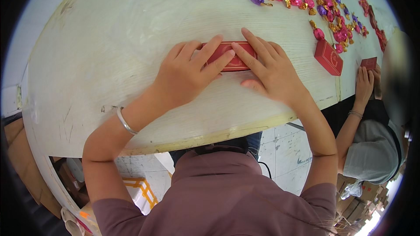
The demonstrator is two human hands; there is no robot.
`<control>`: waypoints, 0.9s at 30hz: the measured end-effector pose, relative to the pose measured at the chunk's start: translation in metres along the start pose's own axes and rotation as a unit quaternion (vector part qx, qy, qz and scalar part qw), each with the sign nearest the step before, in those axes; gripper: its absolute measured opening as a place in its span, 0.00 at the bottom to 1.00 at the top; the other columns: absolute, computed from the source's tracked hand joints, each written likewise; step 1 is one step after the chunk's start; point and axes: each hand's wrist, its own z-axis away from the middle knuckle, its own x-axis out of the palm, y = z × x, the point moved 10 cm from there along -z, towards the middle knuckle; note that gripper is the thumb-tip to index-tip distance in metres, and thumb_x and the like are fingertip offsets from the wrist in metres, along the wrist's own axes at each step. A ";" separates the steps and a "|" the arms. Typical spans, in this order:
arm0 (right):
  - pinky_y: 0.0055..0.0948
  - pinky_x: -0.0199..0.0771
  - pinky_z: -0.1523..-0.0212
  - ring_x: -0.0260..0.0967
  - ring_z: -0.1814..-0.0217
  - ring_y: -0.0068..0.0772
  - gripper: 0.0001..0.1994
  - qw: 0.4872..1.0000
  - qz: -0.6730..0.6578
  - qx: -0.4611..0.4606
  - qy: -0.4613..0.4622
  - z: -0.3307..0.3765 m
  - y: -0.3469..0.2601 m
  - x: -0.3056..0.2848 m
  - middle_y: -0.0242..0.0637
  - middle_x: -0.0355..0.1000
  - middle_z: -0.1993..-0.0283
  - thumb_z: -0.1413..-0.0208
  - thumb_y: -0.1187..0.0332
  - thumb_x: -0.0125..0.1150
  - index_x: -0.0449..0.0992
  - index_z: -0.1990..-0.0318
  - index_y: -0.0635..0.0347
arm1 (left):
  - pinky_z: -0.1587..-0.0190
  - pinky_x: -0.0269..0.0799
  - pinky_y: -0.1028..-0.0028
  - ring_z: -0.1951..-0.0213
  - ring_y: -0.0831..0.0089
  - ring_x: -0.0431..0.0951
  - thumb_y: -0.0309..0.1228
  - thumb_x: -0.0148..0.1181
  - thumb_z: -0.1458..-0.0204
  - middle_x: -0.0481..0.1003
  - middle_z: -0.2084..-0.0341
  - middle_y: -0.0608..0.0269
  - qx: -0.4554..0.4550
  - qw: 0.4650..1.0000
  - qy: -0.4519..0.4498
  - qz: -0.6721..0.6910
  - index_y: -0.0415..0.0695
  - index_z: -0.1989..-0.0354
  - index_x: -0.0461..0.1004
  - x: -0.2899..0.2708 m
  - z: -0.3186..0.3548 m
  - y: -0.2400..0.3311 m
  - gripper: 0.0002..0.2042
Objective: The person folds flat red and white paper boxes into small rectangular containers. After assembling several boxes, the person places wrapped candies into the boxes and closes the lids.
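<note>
A small red cardboard box [239, 61] with gold lines lies flat on the table, its long side running left to right. My left hand [186, 67] grips its left part, one finger across the top, another at the far edge and the thumb by the near edge. Over the right end is my right hand [275, 67], fingers stretched and spread. Its index finger rests on the top of the box, and its thumb stands apart from it. The hands cover both ends of the box.
Many foil-wrapped candies [308, 2], pink, purple and gold, lie scattered at the far right. Beside them stands another red box [329, 57]. At the right, a co-worker's hand [364, 85] holds a red box [369, 63]. The pale table [109, 30] curves along its near edge.
</note>
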 end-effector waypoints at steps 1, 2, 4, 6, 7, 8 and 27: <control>0.37 0.58 0.46 0.58 0.44 0.43 0.31 1.000 0.002 0.001 0.008 0.001 -0.002 0.002 0.47 0.54 0.39 0.56 0.61 0.58 0.60 0.41 0.52 | 0.55 0.68 0.66 0.56 0.62 0.70 0.30 0.61 0.63 0.65 0.49 0.57 -0.002 1.000 0.014 -0.025 0.52 0.49 0.69 -0.002 0.001 0.002 0.26; 0.37 0.59 0.47 0.59 0.45 0.43 0.31 1.000 0.002 0.015 0.014 0.003 -0.003 0.003 0.48 0.55 0.40 0.56 0.61 0.59 0.60 0.42 0.53 | 0.54 0.67 0.65 0.54 0.61 0.69 0.29 0.60 0.63 0.65 0.49 0.57 -0.001 0.999 0.013 -0.045 0.51 0.50 0.69 -0.002 0.002 0.005 0.25; 0.38 0.59 0.47 0.60 0.46 0.43 0.30 0.999 0.006 0.043 0.029 0.004 -0.003 0.002 0.48 0.57 0.41 0.57 0.63 0.60 0.62 0.43 0.54 | 0.52 0.66 0.65 0.52 0.59 0.68 0.28 0.60 0.62 0.65 0.49 0.56 0.005 0.996 0.016 -0.088 0.51 0.51 0.70 -0.005 0.000 0.008 0.24; 0.38 0.61 0.48 0.61 0.48 0.44 0.28 0.998 -0.017 0.031 0.057 0.004 -0.001 -0.002 0.49 0.59 0.45 0.59 0.66 0.61 0.65 0.45 0.56 | 0.50 0.64 0.63 0.50 0.57 0.66 0.25 0.58 0.60 0.64 0.48 0.54 -0.027 1.000 -0.003 0.003 0.50 0.51 0.71 0.004 -0.001 -0.001 0.22; 0.38 0.61 0.49 0.62 0.50 0.45 0.27 0.997 -0.025 0.027 0.072 0.004 0.002 -0.004 0.49 0.60 0.46 0.59 0.68 0.61 0.67 0.46 0.57 | 0.49 0.63 0.63 0.48 0.56 0.65 0.24 0.57 0.59 0.64 0.48 0.53 -0.038 0.998 -0.011 0.048 0.50 0.52 0.71 0.010 -0.003 -0.004 0.21; 0.38 0.62 0.50 0.62 0.50 0.45 0.26 0.995 -0.043 0.029 0.086 0.007 0.003 -0.004 0.50 0.61 0.48 0.60 0.70 0.61 0.68 0.48 0.58 | 0.48 0.62 0.63 0.48 0.56 0.64 0.23 0.56 0.58 0.63 0.48 0.52 -0.055 0.993 -0.006 0.101 0.49 0.52 0.72 0.012 -0.003 -0.007 0.20; 0.43 0.55 0.42 0.57 0.42 0.50 0.20 0.949 0.066 0.248 0.183 0.074 0.125 -0.111 0.48 0.59 0.43 0.53 0.66 0.57 0.69 0.50 0.59 | 0.40 0.39 0.47 0.40 0.53 0.53 0.35 0.49 0.47 0.58 0.43 0.51 -0.326 0.936 -0.122 -0.040 0.44 0.46 0.63 -0.022 0.061 -0.144 0.20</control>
